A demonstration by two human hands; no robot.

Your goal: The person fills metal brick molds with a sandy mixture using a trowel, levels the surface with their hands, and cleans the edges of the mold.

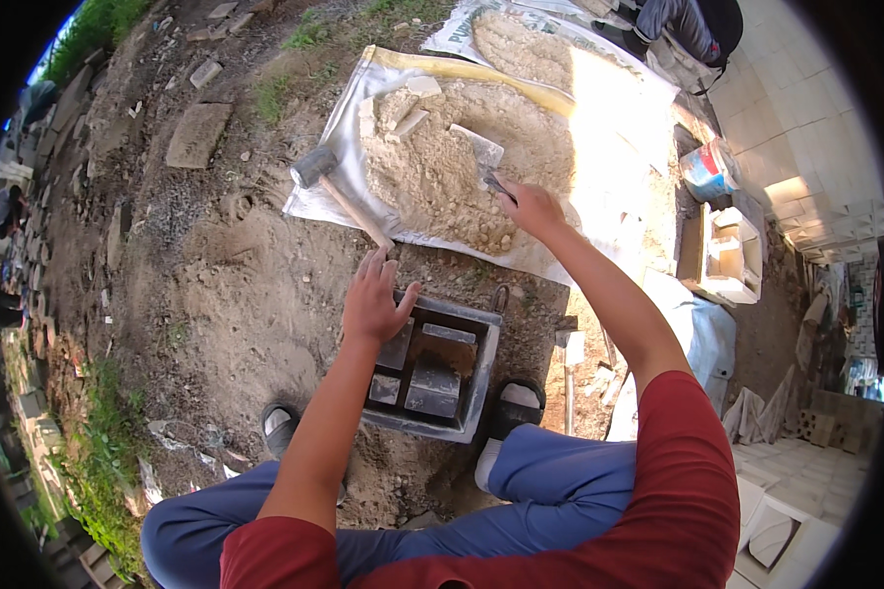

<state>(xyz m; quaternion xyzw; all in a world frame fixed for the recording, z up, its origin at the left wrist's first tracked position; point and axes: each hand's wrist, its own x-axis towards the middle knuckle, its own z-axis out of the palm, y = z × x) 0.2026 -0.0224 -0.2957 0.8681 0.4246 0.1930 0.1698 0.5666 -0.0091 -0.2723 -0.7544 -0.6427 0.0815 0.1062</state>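
My right hand (534,210) is closed round the dark handle of a trowel, whose flat blade (478,145) rests against a heap of pale sandy mix (425,187). The heap lies on a white woven sheet (314,199). Fingers apart, my left hand (373,299) is at the upper left corner of a dark box-shaped block mould (476,378); whether it presses on the rim I cannot tell. Inside the mould stand several dark inner blocks (433,385). Just beyond my left fingertips, a mallet (352,205) with a grey head and wooden handle lies across the sheet's edge.
A second sandy heap (530,44) lies on another sheet farther back. To the right are a bucket (709,169), a pale moulded block (732,250) and a light block wall (796,108). Another person (673,29) is at the far right. My sandalled feet flank the mould.
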